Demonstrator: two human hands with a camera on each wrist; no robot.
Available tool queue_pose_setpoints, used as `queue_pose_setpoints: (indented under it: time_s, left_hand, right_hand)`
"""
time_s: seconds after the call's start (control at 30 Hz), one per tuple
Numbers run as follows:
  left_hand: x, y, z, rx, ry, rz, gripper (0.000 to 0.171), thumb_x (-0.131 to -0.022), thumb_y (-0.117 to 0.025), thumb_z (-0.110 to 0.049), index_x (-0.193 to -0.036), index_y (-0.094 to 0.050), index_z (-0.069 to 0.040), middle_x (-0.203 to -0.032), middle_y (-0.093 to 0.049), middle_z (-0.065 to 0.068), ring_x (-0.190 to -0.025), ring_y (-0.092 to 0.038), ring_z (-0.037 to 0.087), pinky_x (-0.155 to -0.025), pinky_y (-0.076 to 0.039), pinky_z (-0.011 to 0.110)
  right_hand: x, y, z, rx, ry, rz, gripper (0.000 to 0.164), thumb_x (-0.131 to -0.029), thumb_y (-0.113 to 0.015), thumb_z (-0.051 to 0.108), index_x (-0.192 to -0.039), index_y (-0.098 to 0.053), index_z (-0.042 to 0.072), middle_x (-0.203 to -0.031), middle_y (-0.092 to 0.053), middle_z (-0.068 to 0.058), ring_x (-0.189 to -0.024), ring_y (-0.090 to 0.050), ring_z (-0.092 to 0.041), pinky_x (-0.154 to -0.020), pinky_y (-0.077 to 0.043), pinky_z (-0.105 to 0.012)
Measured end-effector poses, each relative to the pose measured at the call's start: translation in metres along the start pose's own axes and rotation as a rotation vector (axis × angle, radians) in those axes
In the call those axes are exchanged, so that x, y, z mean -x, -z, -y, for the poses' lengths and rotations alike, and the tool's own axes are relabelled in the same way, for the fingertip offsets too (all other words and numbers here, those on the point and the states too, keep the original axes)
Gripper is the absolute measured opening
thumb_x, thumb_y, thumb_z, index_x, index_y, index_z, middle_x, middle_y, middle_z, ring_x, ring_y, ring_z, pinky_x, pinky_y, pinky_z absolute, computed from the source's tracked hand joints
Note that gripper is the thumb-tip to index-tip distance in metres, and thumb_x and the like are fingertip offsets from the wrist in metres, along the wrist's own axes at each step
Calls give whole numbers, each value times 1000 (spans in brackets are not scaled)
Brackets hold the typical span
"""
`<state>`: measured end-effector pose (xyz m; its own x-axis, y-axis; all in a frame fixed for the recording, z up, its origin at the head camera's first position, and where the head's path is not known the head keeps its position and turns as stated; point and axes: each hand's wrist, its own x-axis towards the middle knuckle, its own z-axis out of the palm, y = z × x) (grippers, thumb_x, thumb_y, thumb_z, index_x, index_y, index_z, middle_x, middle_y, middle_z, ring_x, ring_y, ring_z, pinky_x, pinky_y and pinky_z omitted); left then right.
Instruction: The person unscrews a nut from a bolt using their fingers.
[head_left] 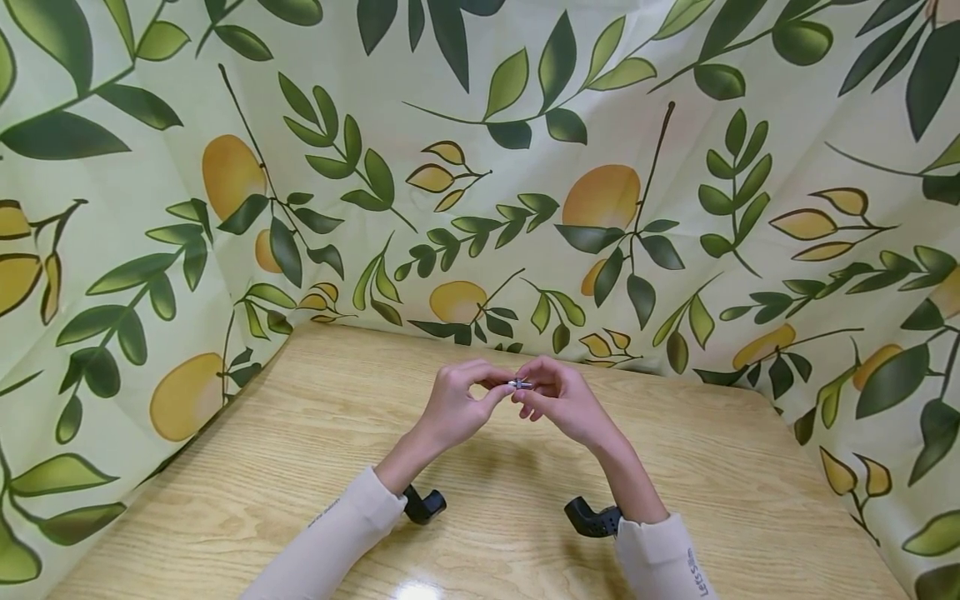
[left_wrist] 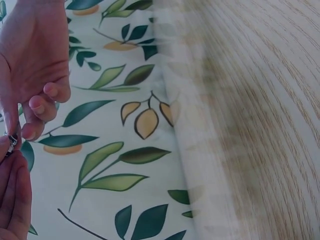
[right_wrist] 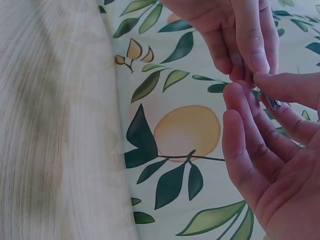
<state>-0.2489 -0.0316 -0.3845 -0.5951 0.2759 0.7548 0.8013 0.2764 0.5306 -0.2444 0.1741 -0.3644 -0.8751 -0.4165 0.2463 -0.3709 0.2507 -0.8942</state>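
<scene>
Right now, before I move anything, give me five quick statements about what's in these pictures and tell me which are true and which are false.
1. The left hand and the right hand meet at a small metal piece. True.
2. A cloth printed with leaves hangs behind the table. True.
3. The small metal piece is lying flat on the table. False: it is held up between the two hands.
4. The clothing on both arms is black. False: the left sleeve and right sleeve are pale.
5. A black gadget shows by each wrist, left and right. True.
</scene>
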Motion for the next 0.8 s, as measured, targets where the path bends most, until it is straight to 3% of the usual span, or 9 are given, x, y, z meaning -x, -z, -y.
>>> queue_pose_setpoints:
  time_s: [0.17, 0.37, 0.57, 0.8]
  left_hand:
    - [0, 0, 0, -3, -4, -9, 9, -89, -80, -7, -98, -81, -7, -90, -79, 3, -77, -73, 12, -66, -60, 25]
    - [0, -2, 1, -21, -40, -9, 8, -89, -81, -9, -97, -82, -8, -87, -79, 2, -77, -72, 11, -67, -55, 17]
    - [0, -2, 0, -28, -28, -7, 8, -89, -81, -9, -97, -82, -8, -88, -80, 1, -79, -73, 12, -70, -56, 19]
    - [0, -3, 0, -27, -26, -6, 7, -90, -80, -9, -97, -81, -8, -88, -80, 2, -80, -74, 12, -70, -57, 19]
  right_hand:
    - [1, 1, 0, 17, 12, 10, 24, -99, -67, 12, -118, -61, -2, -99, -71, -26, -72, -71, -19, -67, -63, -39]
    - [-1, 2, 1, 33, -17, 18, 27, -106, -58, 22, -111, -66, -3, -96, -71, -23, -73, -71, -20, -66, -63, -34]
    - [0, 3, 1, 31, -24, 41, 27, -107, -57, 21, -111, -67, -4, -96, -72, -22, -73, -71, -19, -68, -64, -38]
    - [1, 2, 3, 20, -17, 31, 24, -105, -60, 17, -111, -67, -5, -96, -71, -23, -72, -71, -24, -66, -62, -32]
